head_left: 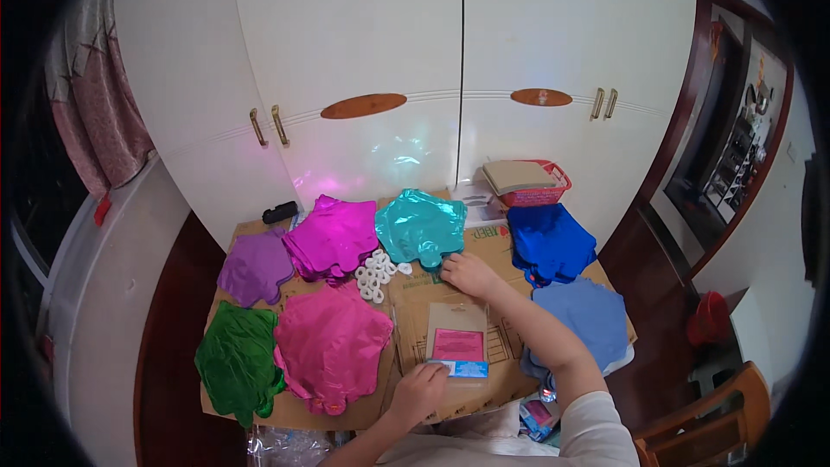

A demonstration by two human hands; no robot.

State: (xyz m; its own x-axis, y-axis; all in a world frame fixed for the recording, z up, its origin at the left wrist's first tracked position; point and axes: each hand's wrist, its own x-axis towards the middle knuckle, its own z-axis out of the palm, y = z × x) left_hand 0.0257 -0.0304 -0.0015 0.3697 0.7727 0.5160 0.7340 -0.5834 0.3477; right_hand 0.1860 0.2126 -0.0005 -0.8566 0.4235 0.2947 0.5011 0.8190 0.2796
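Observation:
My right hand (468,275) reaches to the lower edge of a stack of teal foil balloons (418,223), its fingers curled together at the edge of the foil. Closer to me, my left hand (420,393) is closed at the left edge of a flat packet (458,346), which has a beige card, a pink panel and a blue strip along its near end. The left fingertips rest by the blue strip. Left of the teal stack lies a small pile of white ribbon rolls (373,274).
Flat cardboard (415,307) covers the table. Foil stacks lie around it: magenta (331,233), purple (255,268), green (238,355), pink (333,342), dark blue (551,240) and light blue (581,320). A red basket (543,195) stands at the back, a wooden chair (718,419) at right.

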